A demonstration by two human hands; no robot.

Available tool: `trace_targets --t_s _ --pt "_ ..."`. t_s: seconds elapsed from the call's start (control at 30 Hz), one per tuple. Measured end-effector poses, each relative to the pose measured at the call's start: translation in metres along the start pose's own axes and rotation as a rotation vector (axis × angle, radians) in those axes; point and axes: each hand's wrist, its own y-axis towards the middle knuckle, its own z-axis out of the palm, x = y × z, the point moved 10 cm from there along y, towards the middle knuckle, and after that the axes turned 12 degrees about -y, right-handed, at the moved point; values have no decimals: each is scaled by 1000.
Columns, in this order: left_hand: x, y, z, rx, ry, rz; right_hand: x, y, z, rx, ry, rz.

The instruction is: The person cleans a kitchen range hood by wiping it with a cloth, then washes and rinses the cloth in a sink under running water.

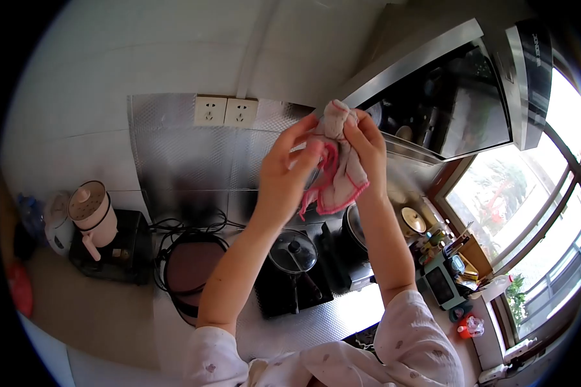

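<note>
A pale cloth with a pink-red edge (342,174) hangs bunched between my raised hands, in front of the metal-covered wall and beside the range hood. My right hand (369,145) pinches its upper part, thumb pressed on the fabric. At the cloth's left side is my left hand (287,164), its fingers curled around the edge of the fabric. The cloth's lower end dangles above the stove, where a pan with a glass lid (293,253) sits.
The range hood (445,103) slopes at the upper right. Below left are a round pan (190,274) with black cables and a cream kettle (97,216) on a black appliance. Bottles, a green utensil holder (440,284) and a window stand right.
</note>
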Motion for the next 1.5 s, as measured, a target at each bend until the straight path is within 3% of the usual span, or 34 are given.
trace_targets --t_s 0.07,0.2,0.4,0.47,0.5,0.53,0.57,0.6,0.63,0.7,0.8,1.03,1.13,1.27,1.37,1.5 --pt "4 0 3 -38 151 68 -9 -9 7 27 244 61" --pt "9 1 18 -41 190 151 -8 -13 -2 3 204 -42" --pt "18 16 27 -103 96 258 14 -1 -27 -2 -148 -88" --pt "20 28 24 -165 299 277 38 5 -34 -2 -557 -14" --pt "12 35 28 -199 360 245 48 15 -37 50 -512 -104" --pt "13 48 31 -202 350 253 85 20 -44 -80 -910 -324" --pt "1 60 29 -256 217 392 118 24 -54 -206 -987 -570" --pt "-9 70 27 -308 81 530 160 15 -38 -283 -1317 -936" --pt "-11 85 32 -309 71 534 179 13 -32 -337 -1522 -1219" --pt "-32 105 56 -326 345 712 195 27 -24 -346 -1879 -1412" --pt "-18 143 98 -205 341 816 195 58 -27 -190 -2235 -1351" --pt "-16 121 132 -247 505 1068 190 71 -31 -166 -2324 -1371" --pt "15 125 108 -211 521 1038 191 73 -34 -203 -2262 -1459" --pt "78 114 27 -288 659 835 189 72 -34 -250 -2295 -1550" --pt "82 109 19 -309 655 803 188 75 -40 -249 -2279 -1566" --pt "21 122 96 -336 502 1065 190 75 -41 -211 -2249 -1608"
